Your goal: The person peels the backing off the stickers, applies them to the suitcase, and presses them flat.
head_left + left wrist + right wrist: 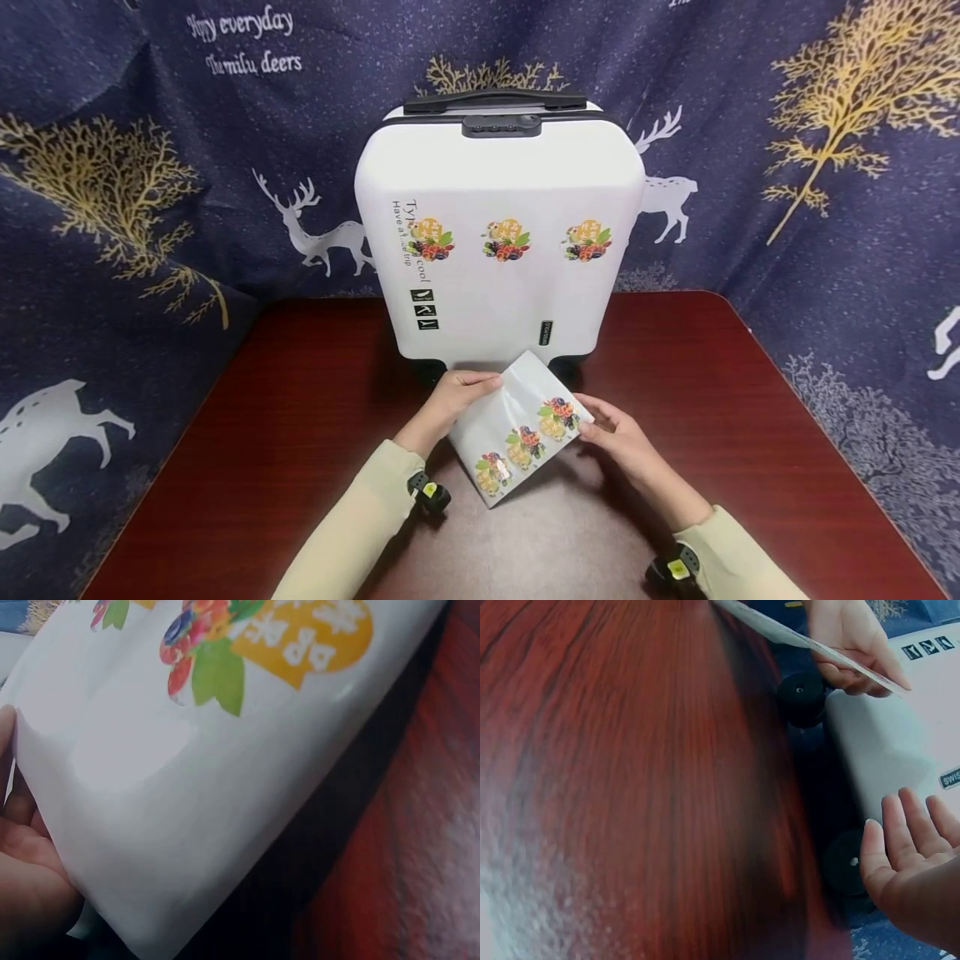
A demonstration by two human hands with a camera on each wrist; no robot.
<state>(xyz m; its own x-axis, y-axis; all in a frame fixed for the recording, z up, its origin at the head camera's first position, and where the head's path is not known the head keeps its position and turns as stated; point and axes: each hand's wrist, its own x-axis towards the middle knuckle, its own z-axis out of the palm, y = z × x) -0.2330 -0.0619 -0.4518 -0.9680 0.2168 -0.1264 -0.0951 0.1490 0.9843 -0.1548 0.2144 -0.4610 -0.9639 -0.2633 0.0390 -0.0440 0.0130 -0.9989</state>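
A white sticker sheet (517, 396) with three fruit-cluster stickers (525, 446) slants in front of a white suitcase (487, 308). My left hand (450, 404) grips its upper left edge, thumb on the printed face and fingers behind. Next to the sheet's right corner is my right hand (618, 437). The right wrist view shows that hand with its fingers loosely extended and apart from the sheet, palm up. Three similar fruit stickers (507, 240) sit in a row across the suitcase front. Close up, the left wrist view shows the glossy sheet bending slightly.
The suitcase stands upright on black wheels (801, 699) at the back of a dark red wooden table (300, 417). It has a black handle (495, 100) and a combination lock (501, 126) on top. Behind hangs a blue cloth (300, 125) with deer and trees.
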